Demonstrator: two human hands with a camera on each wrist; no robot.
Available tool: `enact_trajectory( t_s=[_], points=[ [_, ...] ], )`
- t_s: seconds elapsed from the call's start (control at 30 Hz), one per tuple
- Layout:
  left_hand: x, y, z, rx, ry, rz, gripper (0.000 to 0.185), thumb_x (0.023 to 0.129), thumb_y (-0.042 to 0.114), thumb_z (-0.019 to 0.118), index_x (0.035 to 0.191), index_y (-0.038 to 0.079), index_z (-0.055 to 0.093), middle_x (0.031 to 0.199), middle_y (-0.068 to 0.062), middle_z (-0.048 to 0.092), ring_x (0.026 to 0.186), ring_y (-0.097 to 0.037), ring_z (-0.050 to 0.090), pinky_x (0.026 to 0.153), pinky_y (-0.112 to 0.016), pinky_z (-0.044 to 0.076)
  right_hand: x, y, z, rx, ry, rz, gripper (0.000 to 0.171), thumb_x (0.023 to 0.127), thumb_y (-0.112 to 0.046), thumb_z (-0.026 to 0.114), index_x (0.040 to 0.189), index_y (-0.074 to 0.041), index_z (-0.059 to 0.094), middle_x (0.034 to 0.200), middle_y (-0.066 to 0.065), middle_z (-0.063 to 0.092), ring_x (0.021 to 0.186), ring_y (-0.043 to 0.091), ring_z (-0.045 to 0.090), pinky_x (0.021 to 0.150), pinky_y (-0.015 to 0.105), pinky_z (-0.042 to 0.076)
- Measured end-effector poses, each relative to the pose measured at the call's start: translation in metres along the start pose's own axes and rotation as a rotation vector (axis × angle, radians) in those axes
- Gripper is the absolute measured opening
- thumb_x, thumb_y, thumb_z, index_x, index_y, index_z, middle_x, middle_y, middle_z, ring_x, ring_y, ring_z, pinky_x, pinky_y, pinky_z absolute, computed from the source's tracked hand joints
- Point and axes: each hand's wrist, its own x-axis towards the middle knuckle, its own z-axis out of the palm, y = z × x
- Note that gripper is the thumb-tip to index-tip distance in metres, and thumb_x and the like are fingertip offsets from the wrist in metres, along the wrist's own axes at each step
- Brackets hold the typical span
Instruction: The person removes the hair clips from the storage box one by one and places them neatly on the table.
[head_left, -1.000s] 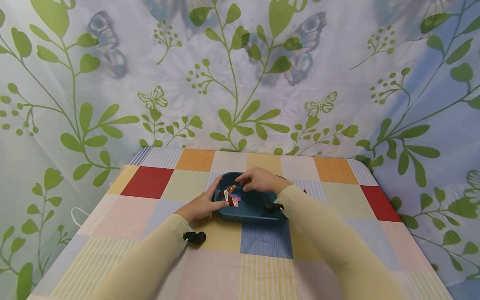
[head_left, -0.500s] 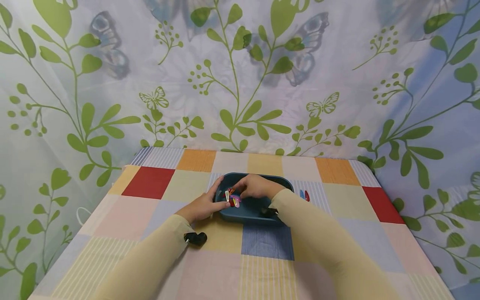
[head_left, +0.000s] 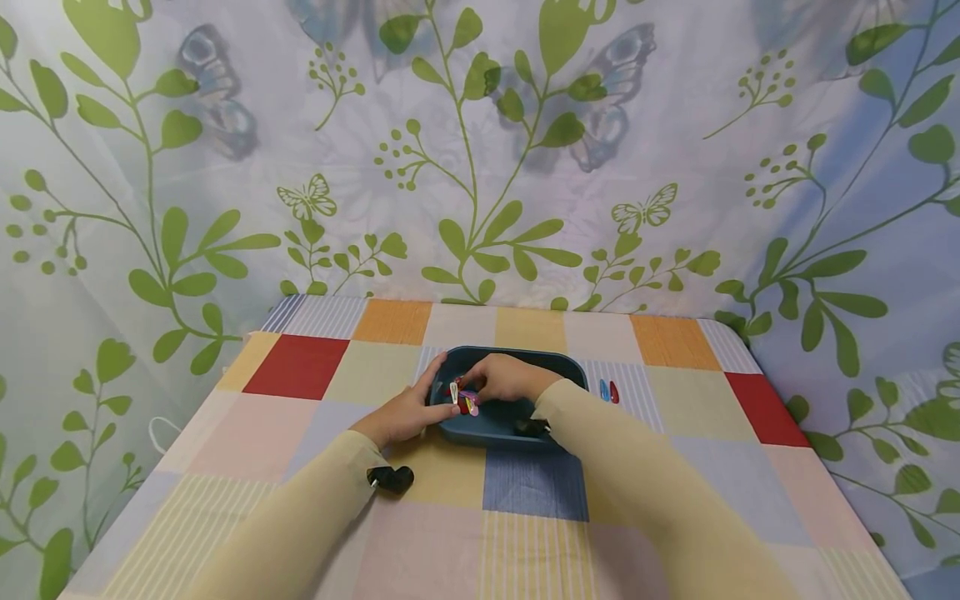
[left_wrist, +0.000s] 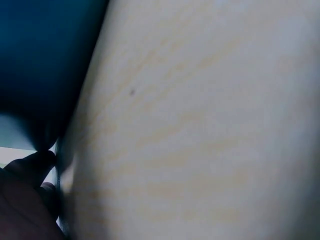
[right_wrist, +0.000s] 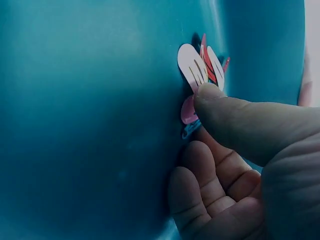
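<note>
The right hand (head_left: 508, 377) reaches into the dark teal tray (head_left: 558, 363), its thumb and curled fingers closing on the little heap of coloured hair clips (head_left: 462, 400); in the right wrist view the thumb (right_wrist: 235, 112) presses on the pink clip while a white one and red ones fan out above it. The left hand (head_left: 405, 412) lies with fairly straight fingers against the tray's left wall, thumb on the rim, steadying it; its wrist view is filled by sleeve and blur and adds little.

The clips are thin, flat and overlapping, so the pinch may well catch several at once, or one may slide out from under the thumb and skate across the smooth tray floor. If the left hand eases off, a sideways tug from the right could shift the light tray on the checked cloth of the table (head_left: 300, 365), which looks likely to ruck.

The tray walls hem the fingers in on all sides, so the only free way out is upward. Two more clips (head_left: 608, 391), one blue and one red, lie on the cloth just to the right of the tray, near the right forearm's path; a careless sweep of the sleeve could brush them. A small black object (head_left: 392, 478) sits on the cloth by the left sleeve. The table has open cloth left, right and front; the leaf-printed curtain (head_left: 480, 167) closes off the far edge.
</note>
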Motion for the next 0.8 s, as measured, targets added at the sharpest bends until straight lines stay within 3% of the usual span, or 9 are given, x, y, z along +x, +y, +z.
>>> enact_trajectory(
  t_s=[0.17, 0.4, 0.8],
  points=[
    [-0.0002, -0.0004, 0.0008, 0.004, 0.005, -0.001, 0.099, 0.097, 0.042, 0.071, 0.169, 0.044, 0.003, 0.169, -0.024, 0.030, 0.149, -0.039, 0.040, 0.121, -0.064, 0.031, 0.0028, -0.0003, 0.0027, -0.021, -0.001, 0.001, 0.037, 0.093, -0.011, 0.079, 0.130, -0.012, 0.076, 0.082, -0.005, 0.066, 0.071, 0.007, 0.052, 0.065, 0.021, 0.043],
    [-0.0009, -0.0001, 0.0013, 0.010, 0.008, -0.003, 0.097, 0.098, 0.043, 0.071, 0.167, 0.050, 0.004, 0.171, -0.022, 0.026, 0.152, -0.042, 0.035, 0.122, -0.067, 0.028, 0.0052, 0.0008, 0.0061, -0.031, 0.002, 0.018, 0.038, 0.093, -0.011, 0.080, 0.130, -0.012, 0.076, 0.088, -0.003, 0.071, 0.076, 0.008, 0.055, 0.068, 0.021, 0.046],
    [-0.0019, 0.0002, 0.0016, 0.019, 0.009, 0.007, 0.096, 0.098, 0.041, 0.070, 0.167, 0.049, 0.003, 0.171, -0.021, 0.026, 0.151, -0.041, 0.037, 0.123, -0.067, 0.027, 0.0053, -0.0005, 0.0072, -0.013, -0.002, 0.009, 0.037, 0.096, -0.008, 0.076, 0.133, -0.013, 0.075, 0.092, -0.002, 0.073, 0.076, 0.008, 0.055, 0.068, 0.020, 0.045]
  ],
)
